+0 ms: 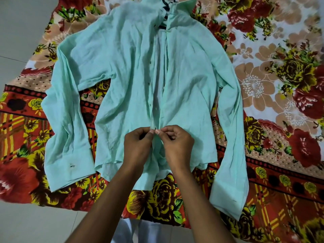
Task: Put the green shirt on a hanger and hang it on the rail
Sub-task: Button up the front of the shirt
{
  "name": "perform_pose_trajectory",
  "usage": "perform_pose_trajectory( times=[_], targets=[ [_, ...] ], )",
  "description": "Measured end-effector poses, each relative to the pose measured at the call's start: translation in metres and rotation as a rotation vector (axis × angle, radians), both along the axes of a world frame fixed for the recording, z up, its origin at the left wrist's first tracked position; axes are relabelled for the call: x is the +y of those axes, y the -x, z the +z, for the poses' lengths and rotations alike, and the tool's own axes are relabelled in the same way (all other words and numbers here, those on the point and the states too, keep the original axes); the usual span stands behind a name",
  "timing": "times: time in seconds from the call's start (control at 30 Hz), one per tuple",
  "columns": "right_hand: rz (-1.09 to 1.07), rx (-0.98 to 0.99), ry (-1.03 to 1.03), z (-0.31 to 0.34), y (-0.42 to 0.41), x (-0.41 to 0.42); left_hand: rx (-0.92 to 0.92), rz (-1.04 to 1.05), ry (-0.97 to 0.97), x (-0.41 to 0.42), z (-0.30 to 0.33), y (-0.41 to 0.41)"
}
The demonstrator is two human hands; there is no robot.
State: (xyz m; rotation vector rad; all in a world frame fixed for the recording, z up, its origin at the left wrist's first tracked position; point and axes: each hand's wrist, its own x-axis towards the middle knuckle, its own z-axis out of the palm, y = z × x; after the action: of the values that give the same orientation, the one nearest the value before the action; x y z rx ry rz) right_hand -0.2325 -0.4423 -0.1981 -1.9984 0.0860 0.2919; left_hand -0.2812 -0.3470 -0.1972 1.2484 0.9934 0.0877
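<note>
The mint green long-sleeved shirt (189, 67) lies spread flat, front side up, on a floral bedspread, collar at the far end and both sleeves stretched down its sides. A black hanger (166, 4) sits inside it; only its hook and a bit of its neck show at the collar. The front is unbuttoned along most of its length, with small dark buttons down the left placket. My left hand (136, 148) pinches the left placket near the hem. My right hand (177, 146) pinches the right front edge against it, fingertips of both hands touching.
The red, yellow and beige floral bedspread (280, 76) covers the bed under the shirt. Pale tiled floor (21, 32) shows at the left and along the near edge. No rail is in view.
</note>
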Motion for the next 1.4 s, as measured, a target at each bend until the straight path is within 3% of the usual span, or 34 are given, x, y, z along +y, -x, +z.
perform_pose_trajectory(
  times=[0.13,0.33,0.77,1.07,1.13,1.27,1.33,1.4],
  targets=[
    [0.018,0.095,-0.038,-0.005,0.0,-0.002,-0.008,-0.011,0.004,-0.001,0.002,0.002],
    [-0.015,0.048,-0.041,-0.004,0.001,0.001,-0.013,-0.082,-0.117,-0.002,0.0,0.003],
    [0.219,0.111,-0.072,-0.004,-0.009,-0.009,-0.026,-0.128,-0.072,0.015,-0.003,0.002],
    [0.174,0.075,0.055,-0.013,-0.01,-0.006,0.06,-0.023,0.209,0.017,-0.008,-0.002],
    [0.251,0.06,0.191,-0.013,-0.013,-0.007,0.136,-0.16,0.05,0.021,-0.013,-0.003],
    [0.308,-0.063,0.489,-0.006,-0.029,-0.005,0.202,-0.406,-0.583,0.027,-0.011,-0.015],
    [0.279,-0.14,0.442,-0.002,-0.04,0.001,0.099,-0.384,-0.782,0.025,-0.002,-0.026],
    [0.225,-0.185,0.34,-0.001,-0.05,0.009,0.029,-0.368,-0.85,0.022,0.0,-0.04]
  ],
)
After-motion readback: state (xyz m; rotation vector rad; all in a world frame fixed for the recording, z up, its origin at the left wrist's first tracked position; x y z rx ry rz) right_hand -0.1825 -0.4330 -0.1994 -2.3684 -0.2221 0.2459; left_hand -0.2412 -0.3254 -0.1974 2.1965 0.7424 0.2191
